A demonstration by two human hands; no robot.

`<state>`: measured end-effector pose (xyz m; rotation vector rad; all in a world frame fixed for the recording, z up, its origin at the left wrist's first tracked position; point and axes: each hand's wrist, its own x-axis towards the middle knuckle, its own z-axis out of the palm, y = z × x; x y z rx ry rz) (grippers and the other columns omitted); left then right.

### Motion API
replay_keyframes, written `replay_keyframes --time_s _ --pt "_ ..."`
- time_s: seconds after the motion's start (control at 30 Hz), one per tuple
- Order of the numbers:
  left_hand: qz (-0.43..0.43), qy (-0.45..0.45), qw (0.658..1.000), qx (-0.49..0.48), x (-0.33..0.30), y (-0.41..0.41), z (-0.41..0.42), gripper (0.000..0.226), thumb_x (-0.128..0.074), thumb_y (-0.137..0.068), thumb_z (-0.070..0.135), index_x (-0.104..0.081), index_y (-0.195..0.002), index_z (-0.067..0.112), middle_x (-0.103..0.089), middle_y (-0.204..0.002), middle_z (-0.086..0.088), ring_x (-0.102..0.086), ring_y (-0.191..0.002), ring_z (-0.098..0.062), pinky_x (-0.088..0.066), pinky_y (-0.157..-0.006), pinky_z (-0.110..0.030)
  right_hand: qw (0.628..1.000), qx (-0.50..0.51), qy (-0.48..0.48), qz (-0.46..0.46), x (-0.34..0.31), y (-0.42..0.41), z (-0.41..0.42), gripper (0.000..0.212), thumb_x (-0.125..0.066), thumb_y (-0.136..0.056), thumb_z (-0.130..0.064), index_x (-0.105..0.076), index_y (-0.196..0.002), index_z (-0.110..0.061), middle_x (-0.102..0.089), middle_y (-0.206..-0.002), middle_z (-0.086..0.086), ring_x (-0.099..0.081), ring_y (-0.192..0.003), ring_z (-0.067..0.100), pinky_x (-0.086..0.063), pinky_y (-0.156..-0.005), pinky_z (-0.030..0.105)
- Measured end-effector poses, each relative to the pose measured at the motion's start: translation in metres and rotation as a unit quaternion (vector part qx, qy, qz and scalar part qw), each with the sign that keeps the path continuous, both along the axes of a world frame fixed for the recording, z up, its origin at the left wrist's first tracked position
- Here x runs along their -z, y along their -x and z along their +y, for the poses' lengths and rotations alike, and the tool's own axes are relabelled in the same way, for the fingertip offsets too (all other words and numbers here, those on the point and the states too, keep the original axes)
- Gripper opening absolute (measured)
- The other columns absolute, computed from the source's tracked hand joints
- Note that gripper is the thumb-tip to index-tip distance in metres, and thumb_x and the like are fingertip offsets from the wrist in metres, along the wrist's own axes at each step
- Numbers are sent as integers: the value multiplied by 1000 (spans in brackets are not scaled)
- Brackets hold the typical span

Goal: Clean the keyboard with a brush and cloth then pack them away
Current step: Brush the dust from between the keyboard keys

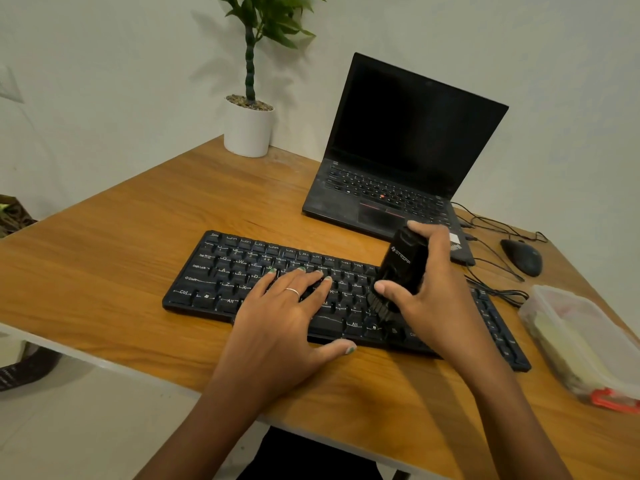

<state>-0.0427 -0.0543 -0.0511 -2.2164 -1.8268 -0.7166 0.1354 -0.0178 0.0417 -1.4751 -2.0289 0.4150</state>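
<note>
We see the wooden surface point(104, 258) against a pale wall: left hand point(287, 320) spread flat on the keyboard point(221, 275), right hand point(429, 292) gripping the brush point(403, 268) (bristles down).

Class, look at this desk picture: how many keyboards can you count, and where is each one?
2. The separate black keyboard lies on the wooden desk under both hands. The other is built into the open laptop behind it, at the right. None seems hidden.
</note>
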Motion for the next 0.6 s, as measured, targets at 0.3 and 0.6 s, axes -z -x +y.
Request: replay_keyframes --time_s 0.3,0.6 --pt "21 -10 1000 -11 1 -1 1 83 -30 -83 79 -61 -131 19 -61 -133 0 -56 -123 -19 -34 -105 -41 999 11 -25 25 2 13 17 76 -69 -83 -19 -17 -139 -27 -42 -87 -18 -52 -76 3 -47 -62 17" --pt "21 -13 1000 -10 1 -1 -1 83 -30 -83 79 -61 -131 19 -61 -132 0 -56 -123 -20 -36 -104 -41 999 -2 14 29 0 -3 -2 75 -70 -80 -19 -21 -135 -32 -40 -88 -22 -51 -78 3 -51 -64 22"
